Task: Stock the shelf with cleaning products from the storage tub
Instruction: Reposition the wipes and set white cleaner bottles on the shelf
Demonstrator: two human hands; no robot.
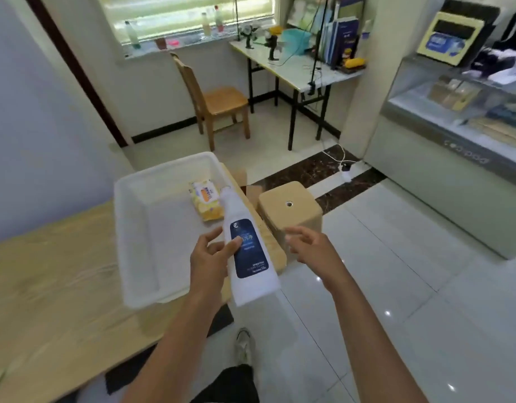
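My left hand [211, 257] grips a white cleaner bottle [245, 251] with a dark blue label, held tilted above the right edge of the white storage tub [134, 228]. The bottle's neck points away from me. Inside the tub lies a yellow pack of wipes [206, 203] at its far right corner. My right hand [312, 245] hovers just right of the bottle with fingers loosely spread, holding nothing. The tub sits on a light wooden table [47, 301].
A beige stool [290, 210] stands right of the table. A wooden chair [219, 103] and a cluttered desk [297, 68] are at the back. A glass display counter [454, 135] is at the right. A white tiled floor [425, 315] lies below.
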